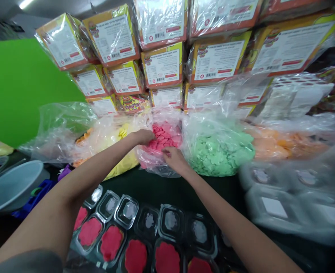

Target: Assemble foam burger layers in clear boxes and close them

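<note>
A clear plastic bag (159,168) of thin pink wavy-edged pieces (166,137) lies open in the middle, with both hands at its mouth. My left hand (145,137) reaches to the left side of the pink pieces; its fingertips are hidden against them. Curled at the bag's front edge, my right hand (173,156) has thumb and fingers close together, apparently pinching the plastic. Below the arms stand clear containers in rows. Those in the nearer row hold red flower-shaped pieces (111,242); the row behind has open clear containers (171,222) showing pale shapes.
Bags of yellow pieces (124,165), green pieces (221,151) and orange pieces (281,146) flank the pink one. Wrapped boxes (162,64) are stacked behind. Stacked clear containers (272,204) stand at right. A pale blue basin (14,185) and blue tape dispenser (36,199) are at left.
</note>
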